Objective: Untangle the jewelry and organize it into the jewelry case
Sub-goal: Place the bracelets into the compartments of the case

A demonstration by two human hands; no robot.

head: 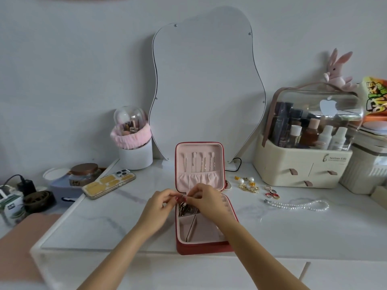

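A red jewelry case [204, 246] with pink lining stands open on the white marble table, its lid upright with several chains hanging inside. My left hand [157, 208] and my right hand [206, 198] meet over the case's rear left compartment, both pinching a small jewelry piece [181, 199] between the fingertips. A tangle of dark chains [187, 210] lies in that compartment below. To the right of the case lie gold and pearl earrings [247, 184], several rings [271, 193] and a pearl necklace [297, 205].
A wavy mirror [205, 84] leans against the wall behind the case. A cosmetics organizer [303, 168] stands at the right, a brush holder [135, 151] and a phone [109, 184] at the left. The table's front edge [125, 253] runs below the case.
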